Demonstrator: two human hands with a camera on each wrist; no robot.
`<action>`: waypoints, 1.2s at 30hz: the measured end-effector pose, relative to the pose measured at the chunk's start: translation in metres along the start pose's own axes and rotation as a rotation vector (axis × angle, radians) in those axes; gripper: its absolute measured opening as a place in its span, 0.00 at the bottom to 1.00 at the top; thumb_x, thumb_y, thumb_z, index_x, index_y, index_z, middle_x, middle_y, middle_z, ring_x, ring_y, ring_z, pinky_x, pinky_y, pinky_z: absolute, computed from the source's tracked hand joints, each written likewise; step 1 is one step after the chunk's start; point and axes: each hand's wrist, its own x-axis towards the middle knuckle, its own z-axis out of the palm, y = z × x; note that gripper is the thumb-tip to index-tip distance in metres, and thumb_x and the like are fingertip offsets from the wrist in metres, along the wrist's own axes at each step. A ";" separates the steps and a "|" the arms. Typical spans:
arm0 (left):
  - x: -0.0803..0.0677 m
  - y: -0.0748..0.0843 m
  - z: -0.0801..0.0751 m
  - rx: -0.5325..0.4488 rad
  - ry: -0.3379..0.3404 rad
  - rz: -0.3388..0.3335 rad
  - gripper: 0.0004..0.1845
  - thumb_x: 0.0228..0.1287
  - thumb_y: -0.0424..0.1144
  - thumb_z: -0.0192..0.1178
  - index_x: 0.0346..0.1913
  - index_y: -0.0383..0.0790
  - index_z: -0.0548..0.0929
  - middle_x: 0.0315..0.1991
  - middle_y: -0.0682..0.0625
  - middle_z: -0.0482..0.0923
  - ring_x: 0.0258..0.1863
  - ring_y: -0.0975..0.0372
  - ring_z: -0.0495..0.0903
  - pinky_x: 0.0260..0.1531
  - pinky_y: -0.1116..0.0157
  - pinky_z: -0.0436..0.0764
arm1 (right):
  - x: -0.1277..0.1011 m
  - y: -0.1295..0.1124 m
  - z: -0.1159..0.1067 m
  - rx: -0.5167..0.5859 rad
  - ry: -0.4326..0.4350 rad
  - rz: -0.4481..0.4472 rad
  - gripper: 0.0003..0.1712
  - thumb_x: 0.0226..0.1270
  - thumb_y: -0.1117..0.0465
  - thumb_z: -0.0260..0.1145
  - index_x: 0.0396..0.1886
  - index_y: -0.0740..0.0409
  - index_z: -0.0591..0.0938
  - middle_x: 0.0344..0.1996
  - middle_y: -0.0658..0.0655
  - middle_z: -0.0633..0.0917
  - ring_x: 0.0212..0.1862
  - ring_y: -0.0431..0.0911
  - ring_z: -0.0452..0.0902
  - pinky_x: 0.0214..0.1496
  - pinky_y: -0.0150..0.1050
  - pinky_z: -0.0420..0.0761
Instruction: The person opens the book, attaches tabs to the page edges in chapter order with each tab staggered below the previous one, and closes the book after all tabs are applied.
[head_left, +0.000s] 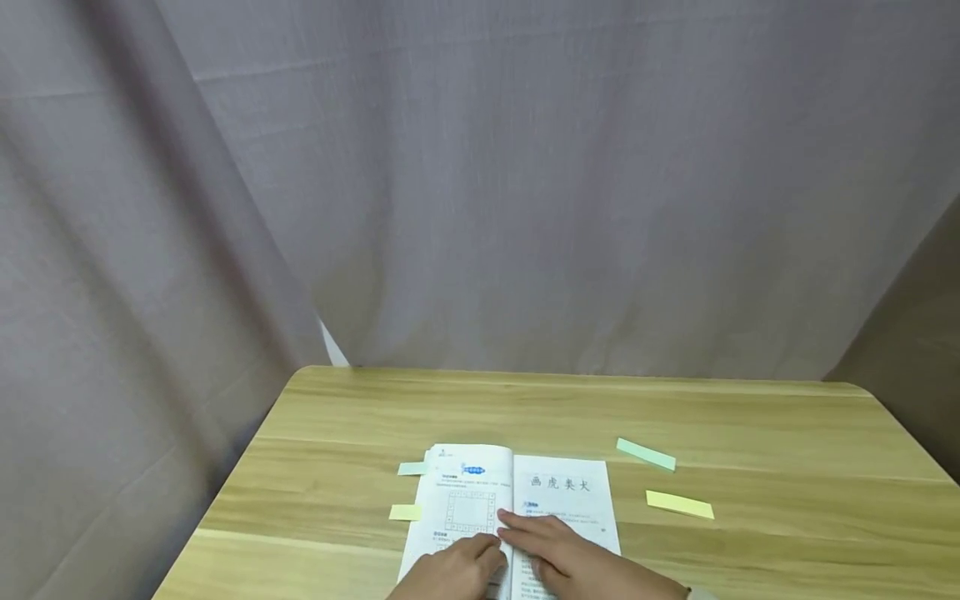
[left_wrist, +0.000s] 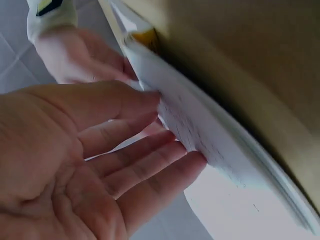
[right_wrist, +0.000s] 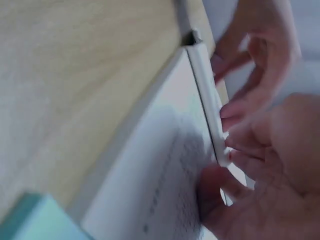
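Backdrop: grey cloth curtain (head_left: 480,167), hung in folds behind and to both sides.

Table (head_left: 750,433): pale wood-grain top with rounded far corners.

Book (head_left: 558,500): open, lying flat near the table's near edge, centre. Left page carries a square grid and a small blue badge; right page carries a heading of four large Chinese characters, reading roughly 画虎类犬. Smaller print below is too fine to read. No brand visible.

Right hand (head_left: 577,558): flat on the right page beside the gutter, fingers straight and pressing the paper, gripping nothing.

Left hand (head_left: 453,571): on the lower left page next to the gutter, just beside the right hand. The left wrist view shows the palm open, fingers extended together with their tips at the page edges; nothing is clasped.

Paper slips, blank: green strip (head_left: 646,454) and yellow strip (head_left: 679,504) lie loose on the table right of the book, apart from it; two short tabs, green tab (head_left: 412,468) and yellow tab (head_left: 405,512), show at the book's left edge.

Step in hand, as judged: holding the opened spread flat at the gutter. The next move probably calls for one hand to keep pressing while the other reaches right for a loose strip.
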 end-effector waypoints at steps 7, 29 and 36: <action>0.004 0.016 -0.002 0.160 0.068 0.062 0.38 0.66 0.76 0.57 0.49 0.42 0.90 0.53 0.53 0.86 0.50 0.65 0.85 0.25 0.71 0.84 | -0.018 -0.004 -0.022 -0.013 0.071 0.282 0.34 0.78 0.52 0.67 0.76 0.63 0.73 0.78 0.64 0.69 0.77 0.67 0.62 0.74 0.61 0.70; 0.028 0.038 0.000 0.223 0.041 -0.018 0.30 0.66 0.73 0.61 0.26 0.50 0.92 0.22 0.59 0.70 0.20 0.71 0.68 0.12 0.74 0.72 | -0.020 0.036 -0.056 -0.236 0.181 0.533 0.57 0.48 0.39 0.84 0.72 0.67 0.75 0.69 0.63 0.77 0.73 0.67 0.67 0.73 0.73 0.62; 0.031 0.036 -0.005 0.195 0.010 -0.055 0.33 0.62 0.75 0.63 0.26 0.47 0.92 0.24 0.57 0.74 0.21 0.69 0.70 0.14 0.72 0.74 | -0.019 0.038 -0.058 -0.235 0.209 0.500 0.63 0.44 0.35 0.84 0.73 0.69 0.74 0.63 0.57 0.74 0.62 0.55 0.69 0.66 0.65 0.71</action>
